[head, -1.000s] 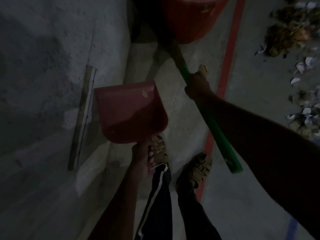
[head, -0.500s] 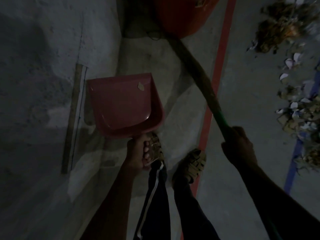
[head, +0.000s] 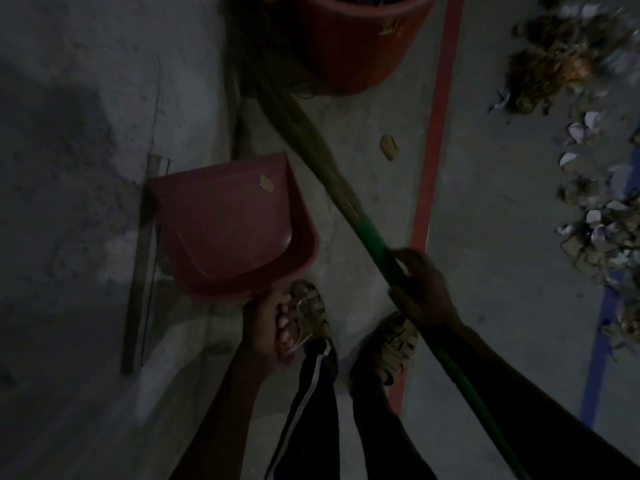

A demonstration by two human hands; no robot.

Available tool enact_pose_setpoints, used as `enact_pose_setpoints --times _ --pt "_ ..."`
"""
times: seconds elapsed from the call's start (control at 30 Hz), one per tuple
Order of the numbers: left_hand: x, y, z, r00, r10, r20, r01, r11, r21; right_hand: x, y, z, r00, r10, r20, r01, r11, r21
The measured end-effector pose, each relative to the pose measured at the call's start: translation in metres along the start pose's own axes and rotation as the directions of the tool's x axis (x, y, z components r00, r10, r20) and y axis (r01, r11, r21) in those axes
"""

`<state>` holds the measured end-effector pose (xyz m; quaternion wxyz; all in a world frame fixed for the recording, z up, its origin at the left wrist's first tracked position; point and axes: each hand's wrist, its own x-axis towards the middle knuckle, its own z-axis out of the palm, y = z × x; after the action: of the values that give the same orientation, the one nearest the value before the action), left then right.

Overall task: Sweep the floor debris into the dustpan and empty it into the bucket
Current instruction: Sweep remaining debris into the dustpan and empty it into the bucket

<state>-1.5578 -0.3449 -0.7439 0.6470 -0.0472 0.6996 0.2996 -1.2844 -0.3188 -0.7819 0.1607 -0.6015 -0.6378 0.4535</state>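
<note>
Dustpan (head: pixel 221 230) gripped by left hand (head: pixel 265 327) holds one scrap (head: pixel 266 183); right hand (head: pixel 420 289) grips broom (head: pixel 332 178).

Dim light. A grey concrete floor (head: pixel 485 306) carries a red stripe (head: pixel 434 140) and a blue stripe (head: pixel 595 358); a rough grey wall (head: pixel 86 116) stands left.

The bucket (head: pixel 360 46) is cut off at top; the debris (head: pixel 568 64) looks blurred.
</note>
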Motion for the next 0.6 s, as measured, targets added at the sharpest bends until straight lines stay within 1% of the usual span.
enact_pose_setpoints --times 0.03,0.07,0.1,0.13,0.17,0.23,0.3,0.37,0.43,0.5,0.6 --pt "0.001 0.001 -0.001 1.000 0.009 -0.012 -0.008 1.000 0.015 0.036 -0.007 0.009 1.000 0.011 0.023 -0.011 1.000 0.027" --pt "0.003 0.002 -0.003 1.000 0.015 -0.023 -0.014 0.999 0.033 0.069 -0.022 0.015 0.999 0.037 0.017 -0.038 0.997 0.073" --pt "0.005 0.003 -0.005 0.999 0.013 -0.033 -0.011 0.999 0.053 0.103 -0.031 0.022 0.995 0.096 0.001 -0.095 0.987 0.132" --pt "0.006 0.005 -0.006 0.999 0.003 -0.037 -0.001 0.998 0.068 0.132 -0.044 0.024 0.984 0.177 0.033 -0.180 0.963 0.202" --pt "0.007 0.007 -0.007 0.999 -0.012 -0.041 0.015 0.997 0.075 0.159 -0.049 0.027 0.962 0.257 0.095 -0.273 0.924 0.269" --pt "0.010 0.008 -0.007 0.998 -0.042 -0.053 0.046 0.997 0.070 0.209 -0.056 0.027 0.904 0.367 0.219 -0.420 0.854 0.306" --pt "0.012 0.009 -0.005 0.995 -0.054 -0.086 0.060 0.996 0.062 0.238 -0.061 0.024 0.852 0.445 0.276 -0.517 0.795 0.318" --pt "0.015 0.007 -0.004 0.992 -0.056 -0.113 0.063 0.996 0.064 0.240 -0.054 0.019 0.830 0.485 0.277 -0.556 0.765 0.326" --pt "0.012 0.005 -0.002 0.992 -0.061 -0.107 0.068 0.996 0.060 0.218 -0.046 0.010 0.825 0.506 0.251 -0.565 0.744 0.356" --pt "0.008 0.006 0.001 0.996 -0.061 -0.072 0.065 0.996 0.055 0.185 -0.029 0.000 0.817 0.537 0.212 -0.573 0.712 0.406" --pt "0.003 0.006 0.008 0.998 -0.050 -0.033 0.052 0.996 0.068 0.119 0.004 -0.014 0.765 0.635 0.105 -0.604 0.651 0.459"
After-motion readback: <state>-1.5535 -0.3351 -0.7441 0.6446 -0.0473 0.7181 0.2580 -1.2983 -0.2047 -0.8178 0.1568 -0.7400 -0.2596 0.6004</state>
